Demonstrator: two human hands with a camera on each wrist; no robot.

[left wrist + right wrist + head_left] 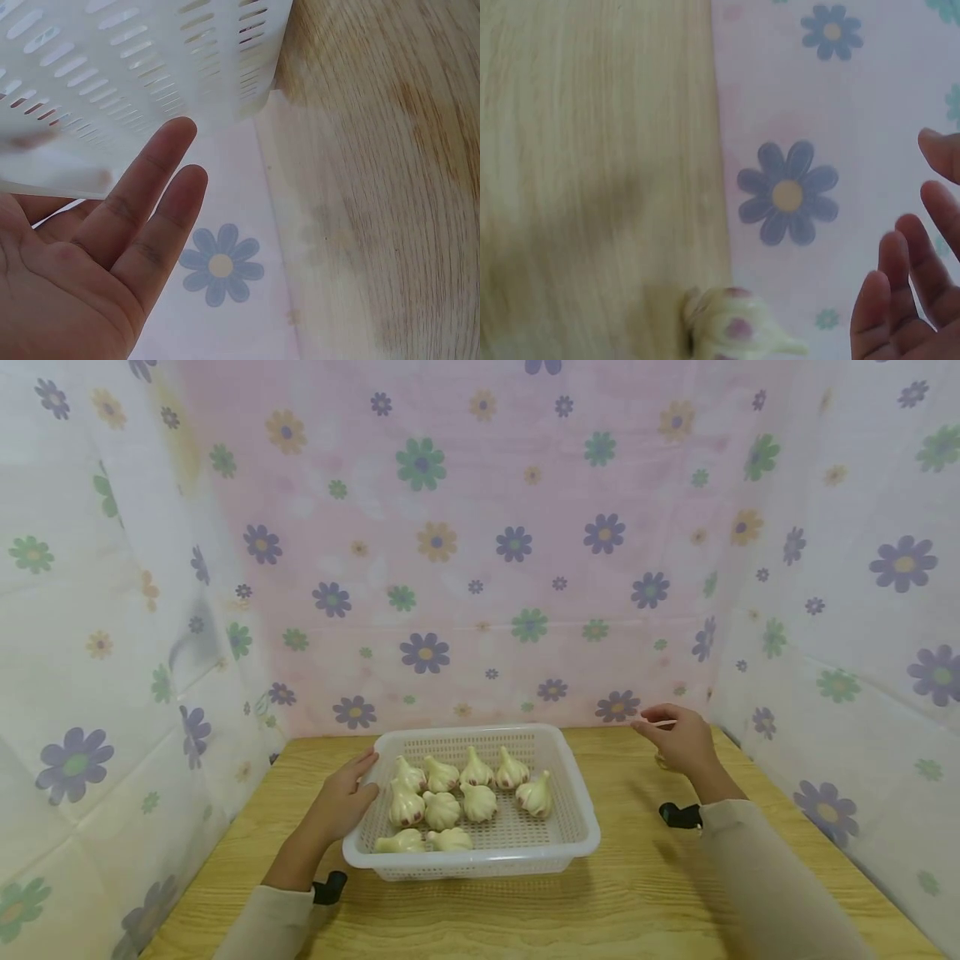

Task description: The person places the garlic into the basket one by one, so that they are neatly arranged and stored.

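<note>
A white plastic basket (583,814) with slotted walls stands on the table and holds several garlic bulbs (478,802). My left hand (341,802) grips its left rim, thumb and a fingertip over the edge. From the left wrist view, two straighter fingers of the left hand (97,255) extend below the rim, outside the slotted wall. Off to the basket's right, my right hand (681,742) is raised with fingers apart and nothing between them. A single garlic bulb (739,326) lies on the table near that hand; in the head view the hand mostly hides it.
The wooden table (517,918) extends around the basket. A flowered cloth (465,568) hangs behind it and along both sides. Black wrist straps (679,815) and light sleeves (772,877) show on the arms.
</note>
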